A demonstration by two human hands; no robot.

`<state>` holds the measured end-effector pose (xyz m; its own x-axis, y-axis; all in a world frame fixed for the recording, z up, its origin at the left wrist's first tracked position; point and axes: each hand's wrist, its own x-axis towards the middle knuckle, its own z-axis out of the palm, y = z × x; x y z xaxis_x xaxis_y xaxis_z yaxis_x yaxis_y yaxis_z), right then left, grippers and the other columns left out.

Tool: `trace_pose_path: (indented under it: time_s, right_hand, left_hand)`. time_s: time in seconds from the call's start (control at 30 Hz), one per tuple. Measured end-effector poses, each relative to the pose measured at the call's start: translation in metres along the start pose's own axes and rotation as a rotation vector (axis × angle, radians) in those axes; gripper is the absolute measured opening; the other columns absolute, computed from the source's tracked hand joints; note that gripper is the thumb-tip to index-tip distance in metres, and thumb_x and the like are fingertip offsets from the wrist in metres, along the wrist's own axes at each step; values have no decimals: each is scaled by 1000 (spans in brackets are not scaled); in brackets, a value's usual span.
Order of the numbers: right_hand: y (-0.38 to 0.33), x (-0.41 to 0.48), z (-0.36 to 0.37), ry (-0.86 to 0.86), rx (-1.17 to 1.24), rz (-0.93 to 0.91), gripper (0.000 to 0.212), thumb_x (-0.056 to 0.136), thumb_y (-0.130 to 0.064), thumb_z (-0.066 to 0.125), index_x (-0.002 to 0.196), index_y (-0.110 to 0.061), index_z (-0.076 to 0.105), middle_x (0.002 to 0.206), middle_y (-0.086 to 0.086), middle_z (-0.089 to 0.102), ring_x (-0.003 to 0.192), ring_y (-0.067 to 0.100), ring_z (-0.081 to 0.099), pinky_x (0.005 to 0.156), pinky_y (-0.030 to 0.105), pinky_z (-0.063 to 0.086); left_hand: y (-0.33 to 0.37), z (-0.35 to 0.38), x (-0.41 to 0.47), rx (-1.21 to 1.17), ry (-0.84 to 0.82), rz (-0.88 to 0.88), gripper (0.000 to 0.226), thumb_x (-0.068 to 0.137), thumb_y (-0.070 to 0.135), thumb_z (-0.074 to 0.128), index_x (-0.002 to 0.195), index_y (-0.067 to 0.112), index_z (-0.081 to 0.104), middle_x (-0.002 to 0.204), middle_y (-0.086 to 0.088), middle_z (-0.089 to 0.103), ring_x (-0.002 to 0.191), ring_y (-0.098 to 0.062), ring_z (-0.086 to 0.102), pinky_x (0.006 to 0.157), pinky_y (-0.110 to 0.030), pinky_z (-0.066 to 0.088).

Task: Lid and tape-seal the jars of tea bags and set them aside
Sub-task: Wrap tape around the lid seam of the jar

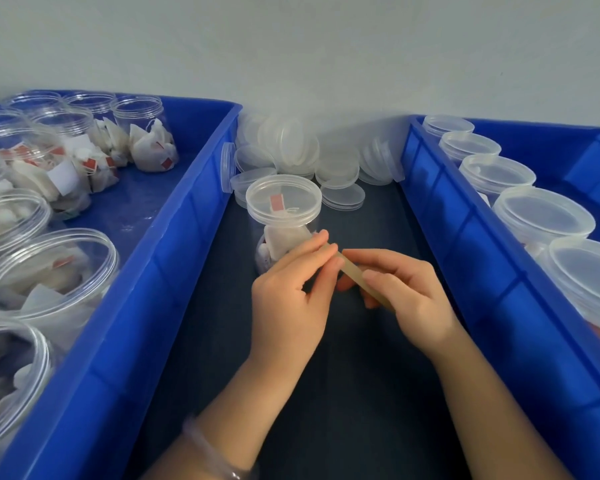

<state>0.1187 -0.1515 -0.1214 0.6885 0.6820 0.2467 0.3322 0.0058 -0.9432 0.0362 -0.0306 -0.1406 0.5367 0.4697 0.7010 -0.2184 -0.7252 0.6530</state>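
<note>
A clear jar of tea bags (280, 237) stands on the dark table between two blue bins, with a translucent lid (283, 200) on top. Just in front of it my right hand (406, 296) grips a narrow roll of yellowish tape (355, 276) seen edge-on. My left hand (291, 289) pinches the tape's free end near the jar's side, fingers bent. Both hands are close together, a little right of the jar's base.
The left blue bin (174, 258) holds several open jars of tea bags. The right blue bin (471, 244) holds a row of lidded jars. A pile of loose lids (305, 150) lies against the wall behind the jar. Dark tabletop (361, 393) shows between the bins.
</note>
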Motion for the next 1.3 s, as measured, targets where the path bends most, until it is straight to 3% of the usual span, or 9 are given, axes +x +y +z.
trace_pose_path:
  time_s: [0.13, 0.4, 0.53, 0.7, 0.83, 0.97, 1.1, 1.2, 1.3]
  right_hand:
    - [1, -3, -1, 24, -81, -24, 20, 90, -5, 61, 108, -6, 67, 82, 1, 73, 75, 3, 67, 62, 12, 46]
    - [4, -4, 3, 49, -330, -22, 33, 84, -21, 67, 116, -14, 67, 92, -7, 71, 84, 2, 67, 75, 17, 51]
    - [5, -2, 2, 22, -442, -74, 37, 86, -22, 66, 121, -31, 58, 78, -10, 67, 65, 11, 61, 59, 21, 48]
    - [11, 1, 1, 49, -522, -42, 31, 89, -29, 60, 120, -33, 59, 83, -20, 60, 63, 4, 53, 61, 18, 41]
    - [8, 2, -5, 11, -443, 24, 17, 89, -26, 62, 98, -40, 64, 95, -18, 63, 77, 1, 58, 65, 13, 44]
    - [-2, 8, -1, 48, -375, 7, 7, 86, -31, 63, 87, -35, 68, 78, -2, 66, 68, 18, 57, 61, 29, 47]
    - [-16, 27, -8, 86, -495, -12, 8, 87, -37, 61, 80, -38, 64, 68, -7, 58, 58, 6, 50, 52, 19, 40]
    - [-27, 45, -13, 96, -662, -55, 11, 90, -37, 59, 79, -38, 57, 74, -14, 57, 66, 6, 52, 59, 28, 44]
    - [-33, 57, -12, 64, -736, -94, 9, 90, -36, 59, 82, -34, 58, 78, -18, 56, 75, 5, 53, 65, 31, 45]
  left_hand:
    - [-3, -3, 4, -96, 0, -152, 9, 82, 9, 73, 91, 10, 75, 92, 9, 65, 88, -9, 64, 78, -32, 54]
    - [-4, -2, 5, 218, -139, 31, 9, 92, 4, 54, 88, 1, 62, 90, -10, 58, 84, -27, 55, 79, -41, 51]
    - [-6, -14, 14, 35, -434, -263, 14, 99, 16, 45, 87, 18, 52, 85, 7, 52, 77, -7, 51, 68, -11, 40]
    - [-3, -14, 13, -431, -572, -595, 18, 97, 17, 51, 82, 18, 59, 73, 15, 58, 74, -3, 57, 70, -21, 52]
    - [-10, -14, 15, -178, -446, -418, 11, 86, 27, 68, 79, 28, 59, 73, 15, 61, 69, 0, 57, 64, -11, 45]
    - [-7, -14, 13, -71, -267, -190, 7, 86, 19, 68, 81, 19, 63, 75, 14, 58, 71, -1, 54, 64, -9, 42]
    - [-6, -19, 19, 95, 46, 87, 14, 87, 20, 65, 86, 5, 67, 89, 5, 58, 83, -11, 56, 75, -12, 42]
    - [-13, -24, 39, 124, 176, -35, 42, 75, 25, 79, 112, 15, 63, 129, -12, 47, 123, -25, 42, 100, -9, 26]
    - [-23, -18, 51, 16, -152, -168, 90, 58, 28, 90, 133, 35, 40, 157, -14, 5, 131, 24, -3, 96, 8, 7]
